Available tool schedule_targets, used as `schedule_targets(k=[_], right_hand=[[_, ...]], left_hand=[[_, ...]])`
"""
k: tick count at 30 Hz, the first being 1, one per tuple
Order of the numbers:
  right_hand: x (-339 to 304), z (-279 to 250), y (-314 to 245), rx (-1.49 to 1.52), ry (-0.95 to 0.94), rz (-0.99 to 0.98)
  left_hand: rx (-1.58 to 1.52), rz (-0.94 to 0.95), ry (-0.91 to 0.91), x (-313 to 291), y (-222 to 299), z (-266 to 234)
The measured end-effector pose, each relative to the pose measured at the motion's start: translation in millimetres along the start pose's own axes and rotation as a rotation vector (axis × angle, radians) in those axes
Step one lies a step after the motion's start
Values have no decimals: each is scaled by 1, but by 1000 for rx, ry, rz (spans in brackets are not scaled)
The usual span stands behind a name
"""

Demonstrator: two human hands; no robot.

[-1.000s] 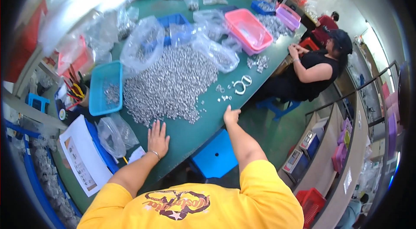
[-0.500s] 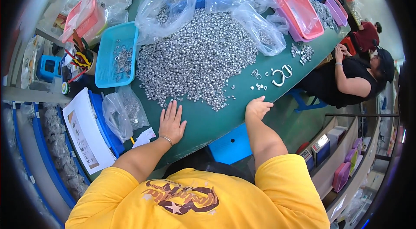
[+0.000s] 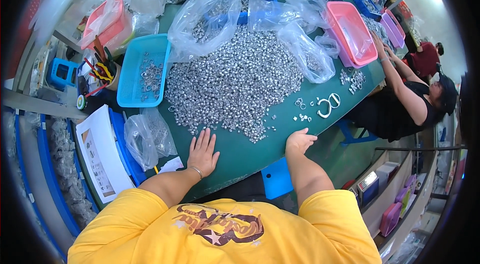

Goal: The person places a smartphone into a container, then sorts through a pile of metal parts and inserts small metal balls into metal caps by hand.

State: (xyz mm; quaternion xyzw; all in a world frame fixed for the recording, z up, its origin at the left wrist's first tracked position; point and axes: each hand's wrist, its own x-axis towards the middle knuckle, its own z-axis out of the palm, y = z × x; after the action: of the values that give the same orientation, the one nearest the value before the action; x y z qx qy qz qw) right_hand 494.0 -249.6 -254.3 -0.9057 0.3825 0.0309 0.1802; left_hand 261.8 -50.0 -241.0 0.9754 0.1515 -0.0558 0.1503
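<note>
My left hand (image 3: 203,152) lies flat on the green table (image 3: 245,156), fingers spread, just below the near edge of a big heap of small silvery metal pieces (image 3: 235,74). Nothing is in it. At the table's right edge rests my right hand (image 3: 300,141), with no object visible in it; its visible fingers are apart, while the rest are hidden. Beyond that hand lie a few loose rings (image 3: 299,103) and small pieces, plus two larger pale rings (image 3: 325,108). A clear plastic bag (image 3: 142,139) lies left of my left hand, beside a small white paper (image 3: 172,164).
A turquoise basket (image 3: 125,81) with some metal pieces stands left of the heap. Clear bags (image 3: 305,54) lie over its far side, near a pink tray (image 3: 334,14). A printed sheet (image 3: 97,156) sits at left. Another person (image 3: 415,99) works at right.
The view has shifted, so the table sits lower in the picture. Both my hands keep their places. The other person's hands have gone from near their body to the metal pieces beyond the pink tray.
</note>
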Motion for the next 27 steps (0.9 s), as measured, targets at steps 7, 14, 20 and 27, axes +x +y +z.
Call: schedule_targets(k=[7, 14, 20, 27], right_hand=[[-1, -5, -3, 17, -15, 6], [3, -5, -3, 13, 8, -6], [-1, -6, -3, 68, -43, 10], [2, 7, -1, 124, 66, -8]], left_hand=[[2, 1, -51, 2, 0, 0], [17, -12, -38, 5, 3, 2], [12, -6, -22, 3, -2, 5], [-3, -4, 4, 1, 0, 4]])
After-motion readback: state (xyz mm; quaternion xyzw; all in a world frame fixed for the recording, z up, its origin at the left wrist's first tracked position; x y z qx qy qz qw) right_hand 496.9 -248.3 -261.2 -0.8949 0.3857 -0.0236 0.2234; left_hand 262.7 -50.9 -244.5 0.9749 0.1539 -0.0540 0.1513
